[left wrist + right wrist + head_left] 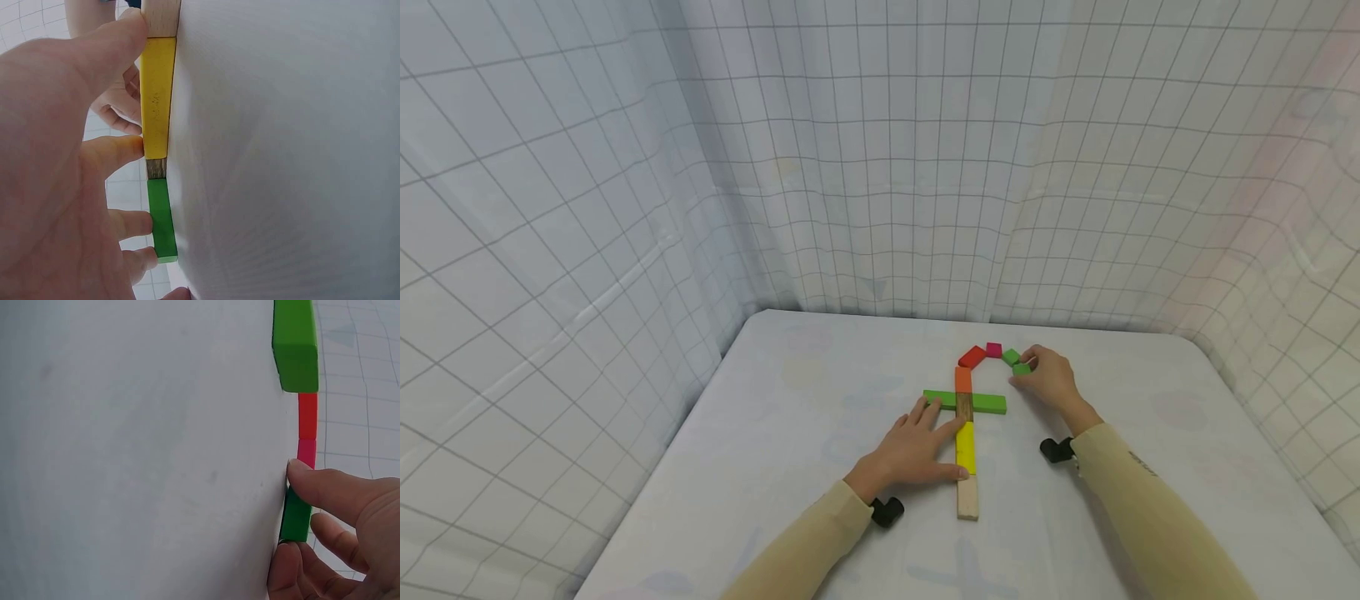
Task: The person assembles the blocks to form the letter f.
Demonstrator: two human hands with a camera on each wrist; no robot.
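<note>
My left hand (913,448) lies with spread fingers along a row of blocks; its thumb and index finger touch the yellow block (157,97). Its other fingertips rest at the long green block (162,219), part of a crosspiece on both sides of a dark brown block (965,407). At the far right of the shape, my right hand (1051,379) pinches a small green block (297,515) between thumb and fingers, low at the tabletop. Beside it sits another small green block (1011,357), continuing a curve with a pink block (994,350), a red block (973,357) and an orange block (963,379).
A plain wooden block (967,497) ends the row at the near side. All the blocks lie on a table (760,467) with a white cloth. Grid-patterned white curtains (880,167) hang behind and at both sides. Black devices (889,512) are on both wrists.
</note>
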